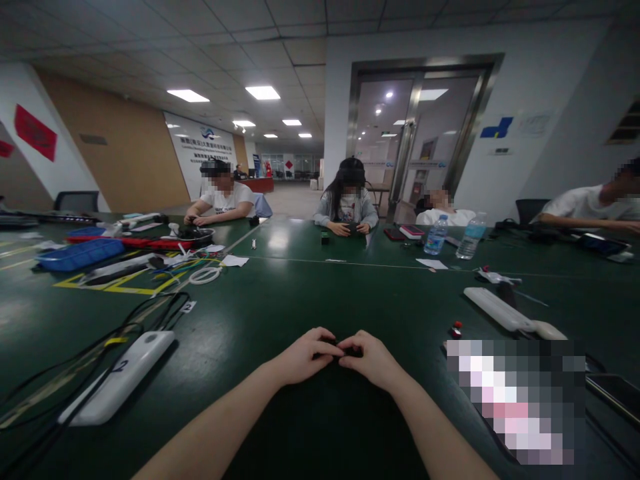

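Over the dark green tabletop [280, 427], right in front of me, my two hands meet with their fingertips together. My left hand [306, 357] has its thumb and fingers closed in a pinch. Facing it, my right hand [374, 360] is also pinched, its index finger and thumb curled round a dark gap. Something small and dark may be between the fingertips, but the fingers hide it and I cannot tell what it is.
A white power strip [120, 380] with black cables lies at the left, another white strip [497, 309] at the right. A pixelated screen [515, 400] lies near my right arm. Beyond are a blue tray [83, 255], water bottles [436, 235] and several people seated around the table.
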`<state>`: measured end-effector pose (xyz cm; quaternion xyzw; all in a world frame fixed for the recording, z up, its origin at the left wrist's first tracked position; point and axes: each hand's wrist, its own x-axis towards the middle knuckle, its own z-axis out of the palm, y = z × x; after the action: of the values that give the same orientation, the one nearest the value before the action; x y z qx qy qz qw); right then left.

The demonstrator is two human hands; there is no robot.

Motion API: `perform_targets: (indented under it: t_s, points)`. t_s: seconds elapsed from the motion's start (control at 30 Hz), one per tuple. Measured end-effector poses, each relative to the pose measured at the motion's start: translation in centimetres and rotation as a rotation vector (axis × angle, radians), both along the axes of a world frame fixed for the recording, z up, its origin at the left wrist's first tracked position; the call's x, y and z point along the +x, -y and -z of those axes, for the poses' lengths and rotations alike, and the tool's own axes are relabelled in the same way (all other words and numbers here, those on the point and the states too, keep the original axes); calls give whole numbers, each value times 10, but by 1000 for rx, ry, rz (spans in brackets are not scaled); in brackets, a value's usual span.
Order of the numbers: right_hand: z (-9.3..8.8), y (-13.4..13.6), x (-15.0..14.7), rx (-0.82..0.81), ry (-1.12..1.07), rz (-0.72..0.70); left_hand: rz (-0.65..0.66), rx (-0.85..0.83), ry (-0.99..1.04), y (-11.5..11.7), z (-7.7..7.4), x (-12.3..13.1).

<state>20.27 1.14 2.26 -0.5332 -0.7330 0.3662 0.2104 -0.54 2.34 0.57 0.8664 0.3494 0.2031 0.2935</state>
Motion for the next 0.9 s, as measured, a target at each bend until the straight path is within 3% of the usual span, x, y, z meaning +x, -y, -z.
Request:
perform_targets:
  t_s: [0.2, 0.43, 0.57, 0.77, 0.9]
  points:
    - [4, -5, 6, 39, 5, 102, -60, 89, -44, -9, 2, -14]
    - [12, -15, 16, 48, 5, 201, -341, 117, -67, -35, 10, -67]
    - [10, -18, 23, 25, 27, 327, -651, 152, -119, -49, 18, -102]
    - [4, -21, 34, -26, 55, 475, -1311, 120, -254, -53, 19, -139]
    - [5, -22, 35, -63, 57, 456, -1508, 77, -252, -51, 17, -153]
